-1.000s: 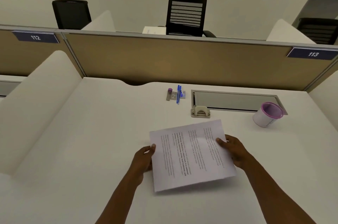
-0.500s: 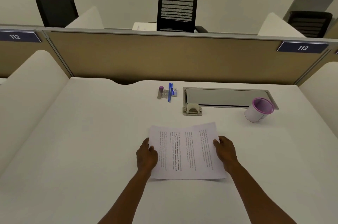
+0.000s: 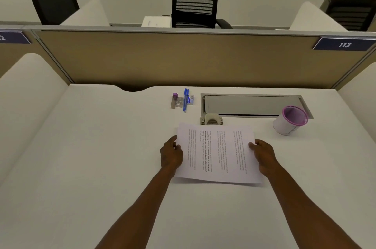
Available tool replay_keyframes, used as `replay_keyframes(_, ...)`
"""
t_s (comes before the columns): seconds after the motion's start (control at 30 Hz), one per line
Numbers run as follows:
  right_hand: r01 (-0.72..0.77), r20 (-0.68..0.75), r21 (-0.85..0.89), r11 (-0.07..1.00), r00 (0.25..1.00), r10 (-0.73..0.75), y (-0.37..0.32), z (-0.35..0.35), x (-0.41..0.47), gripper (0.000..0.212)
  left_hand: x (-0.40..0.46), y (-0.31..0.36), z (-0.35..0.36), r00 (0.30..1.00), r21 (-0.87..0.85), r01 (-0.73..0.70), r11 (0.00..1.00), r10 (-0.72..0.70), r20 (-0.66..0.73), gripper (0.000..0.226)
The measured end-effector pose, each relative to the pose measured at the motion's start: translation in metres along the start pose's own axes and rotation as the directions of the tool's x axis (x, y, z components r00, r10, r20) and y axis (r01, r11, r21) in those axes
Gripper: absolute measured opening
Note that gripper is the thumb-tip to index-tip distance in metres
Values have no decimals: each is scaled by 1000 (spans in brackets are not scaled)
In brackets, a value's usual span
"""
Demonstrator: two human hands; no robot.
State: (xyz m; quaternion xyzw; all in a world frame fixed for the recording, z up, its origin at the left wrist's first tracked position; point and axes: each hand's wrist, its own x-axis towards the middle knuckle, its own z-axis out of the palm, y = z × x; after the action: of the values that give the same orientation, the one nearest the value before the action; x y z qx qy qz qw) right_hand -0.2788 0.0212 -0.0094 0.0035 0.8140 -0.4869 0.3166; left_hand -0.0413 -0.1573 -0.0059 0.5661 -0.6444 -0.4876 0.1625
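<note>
A printed sheet of paper (image 3: 217,153) is held over the white desk (image 3: 101,167) in front of me, its text running sideways. My left hand (image 3: 171,154) grips the sheet's left edge, thumb on top. My right hand (image 3: 263,155) grips the right edge the same way. The sheet's far edge reaches a small beige hole punch (image 3: 211,120) and hides its front.
A white cup with a purple rim (image 3: 291,121) lies tilted at the right. A blue pen (image 3: 185,99), a purple-capped tube (image 3: 174,100) and small packets lie at the back. A grey cable tray lid (image 3: 252,105) is set in the desk. A tan partition (image 3: 183,59) closes the back.
Both hands carried the sheet forward, away from me, and levelled it; its far edge now reaches the hole punch. The camera view shifted slightly.
</note>
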Motion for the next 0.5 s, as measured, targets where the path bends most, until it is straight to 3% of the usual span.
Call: replay_keyframes(0.5, 11, 5, -22, 1000, 1000, -11, 6, 0, 11, 15, 2, -6, 10, 1000, 65, 7, 998, -7, -4, 43)
